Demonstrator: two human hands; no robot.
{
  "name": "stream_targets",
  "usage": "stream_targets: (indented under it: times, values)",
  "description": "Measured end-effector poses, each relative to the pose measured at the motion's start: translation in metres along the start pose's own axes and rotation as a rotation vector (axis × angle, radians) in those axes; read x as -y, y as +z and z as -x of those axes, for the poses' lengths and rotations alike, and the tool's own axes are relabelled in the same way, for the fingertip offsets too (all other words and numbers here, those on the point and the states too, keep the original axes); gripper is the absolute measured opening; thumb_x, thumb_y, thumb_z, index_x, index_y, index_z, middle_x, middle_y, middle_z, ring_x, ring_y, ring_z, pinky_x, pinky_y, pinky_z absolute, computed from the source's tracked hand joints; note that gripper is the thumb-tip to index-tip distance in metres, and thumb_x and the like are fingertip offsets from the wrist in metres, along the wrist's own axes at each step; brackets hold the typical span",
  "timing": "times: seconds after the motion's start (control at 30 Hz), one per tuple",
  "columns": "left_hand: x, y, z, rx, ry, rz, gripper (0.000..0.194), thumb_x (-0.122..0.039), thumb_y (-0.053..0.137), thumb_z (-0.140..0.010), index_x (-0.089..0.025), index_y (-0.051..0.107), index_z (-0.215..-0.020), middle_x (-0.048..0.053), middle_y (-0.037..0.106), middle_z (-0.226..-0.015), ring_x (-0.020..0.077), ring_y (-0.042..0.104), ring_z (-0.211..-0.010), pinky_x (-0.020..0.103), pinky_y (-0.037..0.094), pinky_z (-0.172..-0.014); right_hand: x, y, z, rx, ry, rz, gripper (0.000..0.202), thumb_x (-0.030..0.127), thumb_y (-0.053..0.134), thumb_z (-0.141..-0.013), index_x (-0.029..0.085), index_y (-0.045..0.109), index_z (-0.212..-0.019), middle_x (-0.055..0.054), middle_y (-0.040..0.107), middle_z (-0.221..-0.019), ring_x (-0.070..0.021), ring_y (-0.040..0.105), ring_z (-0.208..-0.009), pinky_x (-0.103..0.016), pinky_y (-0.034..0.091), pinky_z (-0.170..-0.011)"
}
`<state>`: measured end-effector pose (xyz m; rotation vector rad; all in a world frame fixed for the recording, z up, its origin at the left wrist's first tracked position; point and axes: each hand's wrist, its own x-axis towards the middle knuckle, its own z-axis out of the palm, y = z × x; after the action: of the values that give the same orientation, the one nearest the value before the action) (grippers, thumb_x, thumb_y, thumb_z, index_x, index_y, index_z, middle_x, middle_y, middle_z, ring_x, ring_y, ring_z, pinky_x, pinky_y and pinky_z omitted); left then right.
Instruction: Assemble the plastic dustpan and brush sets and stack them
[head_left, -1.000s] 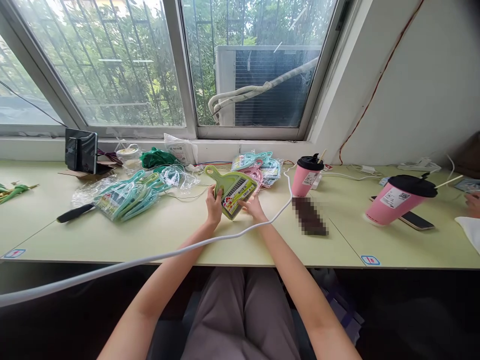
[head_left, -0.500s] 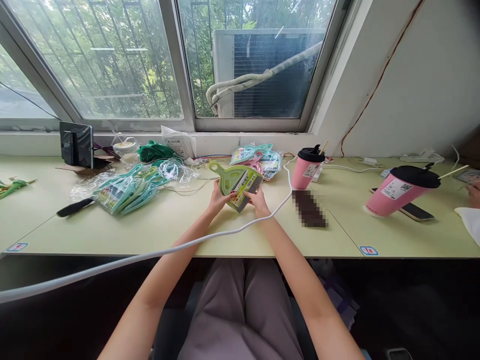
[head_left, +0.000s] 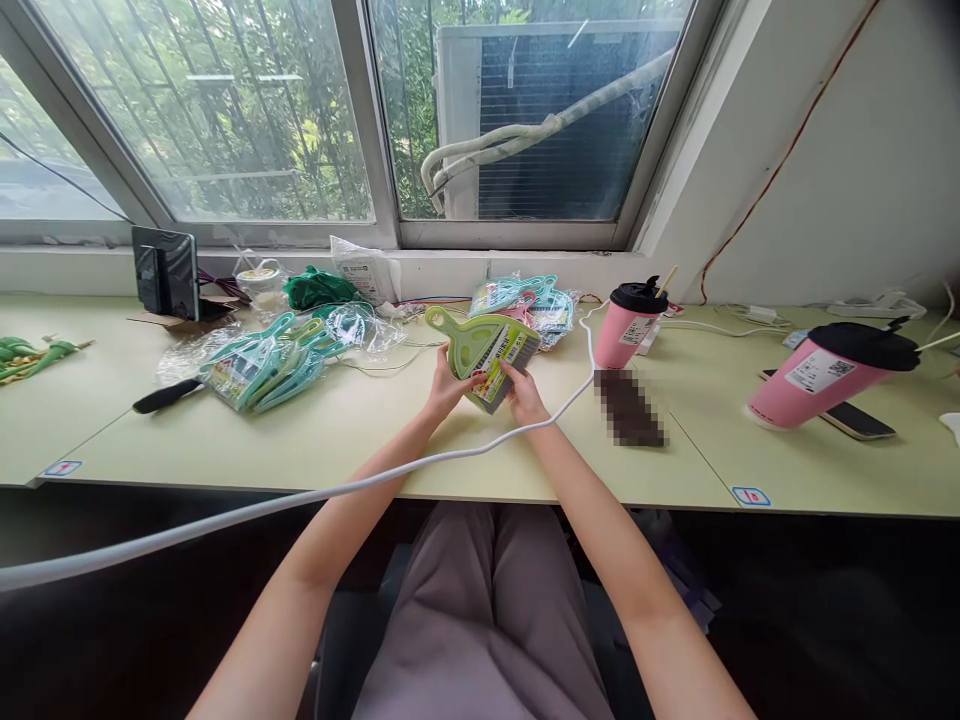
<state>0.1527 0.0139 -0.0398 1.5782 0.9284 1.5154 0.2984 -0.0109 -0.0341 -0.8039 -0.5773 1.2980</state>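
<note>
A small green dustpan and brush set point(head_left: 484, 350) with a printed label is held up just above the table, its looped handle pointing to the upper left. Grey bristles show along its lower right edge. My left hand point(head_left: 452, 383) is closed on its lower left side, thumb across the front. From the right, my right hand point(head_left: 526, 396) grips the bristle side, thumb on the label. The fingers behind the set are hidden.
Bagged teal and green sets point(head_left: 274, 360) lie left, beside a black handle point(head_left: 166, 396). More packs point(head_left: 525, 300) lie behind my hands. Pink cups point(head_left: 628, 325) and a phone point(head_left: 855, 420) stand or lie right. A white cable point(head_left: 450, 458) crosses before my forearms.
The camera view has shifted slightly, moving the scene up and right. Both hands still hold the dustpan and brush set, turned a little. Another person's hand at the right edge has left view.
</note>
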Motion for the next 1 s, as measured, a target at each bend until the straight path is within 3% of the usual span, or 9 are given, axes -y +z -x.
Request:
stream_targets:
  times: [0.17, 0.33, 0.47, 0.57, 0.63, 0.7, 0.83, 0.9, 1.0]
  values:
    - [-0.002, 0.0, 0.0, 0.005, 0.02, 0.033, 0.086, -0.038, 0.089, -0.054, -0.021, 0.038, -0.122, 0.008, 0.064, -0.111, 0.0272, 0.062, -0.108, 0.041, 0.05, -0.091, 0.002, 0.004, 0.006, 0.136, 0.008, -0.054, 0.023, 0.025, 0.073, -0.073, 0.022, 0.064, -0.093, -0.001, 0.075, -0.094, -0.0191, 0.07, -0.094, -0.035, 0.06, -0.085]
    - [-0.008, 0.003, 0.005, 0.015, 0.048, 0.026, 0.087, -0.04, 0.089, -0.054, -0.02, 0.038, -0.122, 0.01, 0.065, -0.11, 0.0273, 0.064, -0.106, 0.04, 0.05, -0.091, 0.001, 0.007, 0.008, 0.127, 0.051, -0.093, 0.022, 0.023, 0.072, -0.074, 0.02, 0.064, -0.094, -0.002, 0.075, -0.092, -0.0193, 0.072, -0.089, -0.035, 0.061, -0.082]
    - [-0.01, -0.005, 0.003, 0.007, -0.026, -0.108, 0.058, -0.052, 0.067, -0.08, -0.023, 0.044, -0.125, 0.009, 0.068, -0.104, 0.028, 0.066, -0.099, 0.045, 0.048, -0.09, 0.004, 0.009, 0.009, 0.05, 0.043, -0.106, 0.02, 0.019, 0.072, -0.073, 0.019, 0.065, -0.091, -0.004, 0.076, -0.089, -0.0205, 0.072, -0.087, -0.035, 0.062, -0.081]
    - [-0.006, -0.027, -0.011, -0.157, 0.027, -0.353, 0.037, -0.047, 0.048, -0.093, -0.022, 0.052, -0.12, 0.013, 0.067, -0.109, 0.0303, 0.06, -0.11, 0.051, 0.04, -0.1, 0.006, 0.008, 0.009, 0.005, 0.038, -0.131, 0.022, 0.016, 0.073, -0.071, 0.019, 0.065, -0.091, -0.004, 0.076, -0.088, -0.0215, 0.073, -0.086, -0.038, 0.063, -0.079]
    - [0.0, -0.051, -0.023, -0.285, 0.114, -0.574, 0.034, -0.038, 0.056, -0.087, -0.018, 0.056, -0.115, 0.018, 0.06, -0.123, 0.0332, 0.047, -0.128, 0.053, 0.029, -0.11, 0.007, 0.006, 0.007, -0.043, 0.036, -0.15, 0.023, 0.016, 0.074, -0.07, 0.02, 0.065, -0.091, -0.004, 0.076, -0.087, -0.022, 0.073, -0.085, -0.04, 0.064, -0.076]
    - [0.007, -0.077, -0.034, -0.322, 0.106, -0.777, 0.037, -0.029, 0.063, -0.079, -0.016, 0.059, -0.113, 0.02, 0.054, -0.134, 0.0358, 0.035, -0.138, 0.056, 0.015, -0.116, 0.006, 0.003, 0.004, -0.091, 0.032, -0.154, 0.023, 0.018, 0.075, -0.07, 0.021, 0.064, -0.089, -0.003, 0.076, -0.086, -0.0221, 0.073, -0.085, -0.04, 0.064, -0.076]
    - [0.018, -0.116, -0.045, -0.205, -0.041, -0.966, 0.022, -0.026, 0.061, -0.075, -0.016, 0.065, -0.094, 0.021, 0.067, -0.109, 0.0393, 0.05, -0.123, 0.061, 0.017, -0.111, 0.004, -0.004, -0.003, -0.093, 0.011, -0.13, 0.024, 0.022, 0.078, -0.068, 0.022, 0.063, -0.087, -0.003, 0.075, -0.084, -0.0211, 0.073, -0.088, -0.038, 0.064, -0.079]
    - [0.018, -0.126, -0.048, -0.127, -0.058, -0.968, 0.01, -0.027, 0.059, -0.076, -0.018, 0.064, -0.079, 0.018, 0.069, -0.088, 0.0373, 0.058, -0.11, 0.057, 0.029, -0.106, 0.004, -0.005, -0.005, -0.089, 0.012, -0.141, 0.025, 0.022, 0.079, -0.068, 0.021, 0.063, -0.087, -0.003, 0.075, -0.084, -0.0206, 0.072, -0.088, -0.037, 0.063, -0.08]
    - [0.013, -0.132, -0.047, -0.071, -0.045, -0.947, 0.015, -0.028, 0.059, -0.078, -0.021, 0.059, -0.064, 0.014, 0.064, -0.069, 0.0346, 0.063, -0.099, 0.048, 0.038, -0.098, 0.004, -0.005, -0.006, -0.092, 0.019, -0.187, 0.023, 0.019, 0.077, -0.068, 0.02, 0.064, -0.087, -0.003, 0.075, -0.086, -0.0198, 0.072, -0.087, -0.036, 0.063, -0.08]
